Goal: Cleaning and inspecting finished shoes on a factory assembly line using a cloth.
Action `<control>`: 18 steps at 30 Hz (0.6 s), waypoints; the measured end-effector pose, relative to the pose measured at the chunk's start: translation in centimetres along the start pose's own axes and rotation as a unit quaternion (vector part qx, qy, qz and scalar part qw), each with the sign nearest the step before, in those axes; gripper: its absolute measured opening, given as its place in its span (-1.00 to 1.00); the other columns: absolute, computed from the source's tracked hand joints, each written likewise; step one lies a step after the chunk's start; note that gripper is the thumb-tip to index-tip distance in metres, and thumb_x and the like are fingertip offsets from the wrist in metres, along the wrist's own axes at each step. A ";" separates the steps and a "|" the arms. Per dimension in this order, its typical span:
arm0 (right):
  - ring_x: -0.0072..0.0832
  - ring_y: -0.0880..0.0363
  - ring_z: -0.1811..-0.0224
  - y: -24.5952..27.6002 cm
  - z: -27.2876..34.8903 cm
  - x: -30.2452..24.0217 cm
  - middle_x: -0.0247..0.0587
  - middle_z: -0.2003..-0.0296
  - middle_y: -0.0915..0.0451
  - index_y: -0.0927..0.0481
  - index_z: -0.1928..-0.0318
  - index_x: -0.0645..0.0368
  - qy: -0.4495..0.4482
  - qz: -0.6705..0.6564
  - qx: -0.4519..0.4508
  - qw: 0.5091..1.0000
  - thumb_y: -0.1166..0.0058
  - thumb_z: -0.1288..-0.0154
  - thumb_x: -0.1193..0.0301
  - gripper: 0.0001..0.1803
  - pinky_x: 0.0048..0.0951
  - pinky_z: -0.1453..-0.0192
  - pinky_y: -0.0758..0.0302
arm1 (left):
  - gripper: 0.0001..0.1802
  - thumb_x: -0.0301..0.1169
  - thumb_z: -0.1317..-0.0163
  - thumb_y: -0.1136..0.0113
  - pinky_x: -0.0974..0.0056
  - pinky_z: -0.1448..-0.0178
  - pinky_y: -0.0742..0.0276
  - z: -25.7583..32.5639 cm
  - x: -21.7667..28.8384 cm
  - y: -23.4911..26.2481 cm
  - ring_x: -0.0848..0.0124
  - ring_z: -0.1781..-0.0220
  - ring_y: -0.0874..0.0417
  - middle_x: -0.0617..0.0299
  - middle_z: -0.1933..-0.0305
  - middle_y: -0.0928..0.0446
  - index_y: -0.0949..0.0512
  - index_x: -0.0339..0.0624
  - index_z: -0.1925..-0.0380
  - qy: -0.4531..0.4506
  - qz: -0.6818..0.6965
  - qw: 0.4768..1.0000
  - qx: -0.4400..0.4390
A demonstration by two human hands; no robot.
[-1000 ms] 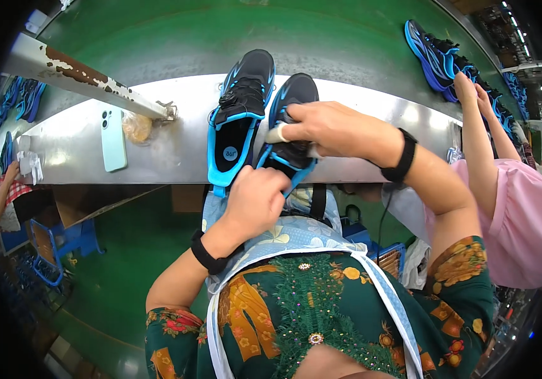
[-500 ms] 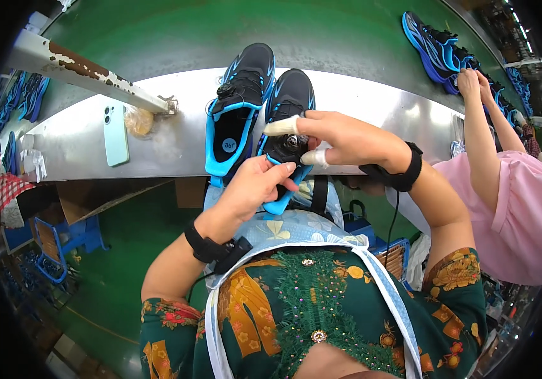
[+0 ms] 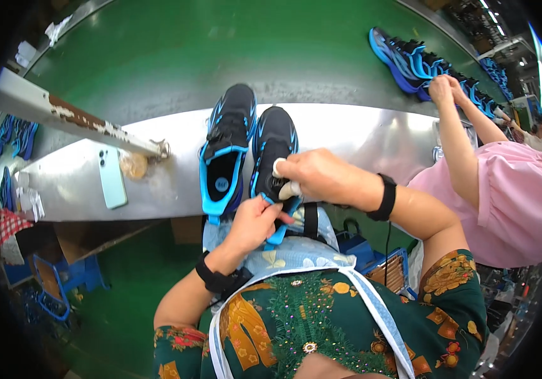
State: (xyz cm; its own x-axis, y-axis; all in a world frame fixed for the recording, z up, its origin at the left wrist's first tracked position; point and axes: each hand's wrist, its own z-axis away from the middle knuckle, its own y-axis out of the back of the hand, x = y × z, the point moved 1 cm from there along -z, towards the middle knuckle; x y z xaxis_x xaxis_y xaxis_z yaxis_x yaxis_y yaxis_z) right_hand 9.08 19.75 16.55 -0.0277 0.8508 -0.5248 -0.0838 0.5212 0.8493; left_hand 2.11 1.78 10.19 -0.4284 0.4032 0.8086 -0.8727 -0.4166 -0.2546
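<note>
Two black sneakers with bright blue trim lie side by side on the metal bench, toes pointing away from me. The left sneaker (image 3: 228, 120) stands untouched, its round insole mark showing. My left hand (image 3: 255, 222) is closed on the collar of the right sneaker (image 3: 275, 134), whose heel reaches past the bench edge. Over that sneaker's tongue and lacing, my right hand (image 3: 321, 178) is closed, with pale finger covers on its thumb and forefinger. What its fingertips pinch is hidden.
A mint-green phone (image 3: 113, 180) and a small wrapped yellowish item (image 3: 134, 165) lie to the left, near a chipped white metal post (image 3: 75, 114). Beyond is a green belt (image 3: 220, 44). At right, a person in pink (image 3: 511, 196) handles a row of sneakers (image 3: 410, 66).
My right hand's spread fingers have drawn together over the tongue and lacing. My left hand keeps its grip on the collar. The whole view has shifted, with the bench lower in it.
</note>
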 end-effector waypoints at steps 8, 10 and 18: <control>0.06 -0.63 0.39 4.3 -1.6 0.7 0.05 0.52 -0.60 -0.63 0.34 0.14 -0.098 0.043 -0.063 0.992 -0.20 -0.22 0.03 -0.61 -0.03 0.29 -0.51 | -0.79 -0.48 -0.40 -0.05 0.42 0.34 -0.50 4.3 3.7 2.1 0.53 0.41 -0.60 0.16 0.22 -0.65 -0.64 -0.34 0.17 -0.244 -0.186 0.951 0.038; 0.03 -0.64 0.29 5.4 -3.9 2.9 0.03 0.40 -0.63 -0.67 0.19 0.05 -0.036 0.005 0.089 0.995 -0.24 -0.21 0.09 -0.67 -0.05 0.23 -0.53 | -0.79 -0.54 -0.37 -0.03 0.41 0.15 -0.50 5.7 4.0 5.4 0.51 0.28 -0.57 0.18 0.17 -0.59 -0.61 -0.34 0.09 -0.271 -0.223 0.909 0.224; 0.06 -0.51 0.09 -0.9 -12.2 2.9 0.05 0.12 -0.41 -0.53 -0.17 -0.10 0.174 -0.049 -0.073 0.981 -0.22 0.03 0.54 -0.36 -0.08 0.03 -0.49 | -0.59 -0.56 -0.16 -0.06 0.15 -0.16 -0.44 -2.4 -0.4 12.1 0.05 -0.03 -0.59 -0.11 0.07 -0.57 -0.50 -0.36 -0.06 -0.244 -0.296 0.878 0.285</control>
State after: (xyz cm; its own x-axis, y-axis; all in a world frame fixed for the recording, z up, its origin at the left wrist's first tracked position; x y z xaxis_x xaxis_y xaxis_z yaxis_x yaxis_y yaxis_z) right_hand -3.10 20.87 13.57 -0.3495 0.7095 -0.6120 -0.2436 0.5619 0.7905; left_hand -8.87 -1.47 5.54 0.3349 0.3468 0.8761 -0.5904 -0.6474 0.4820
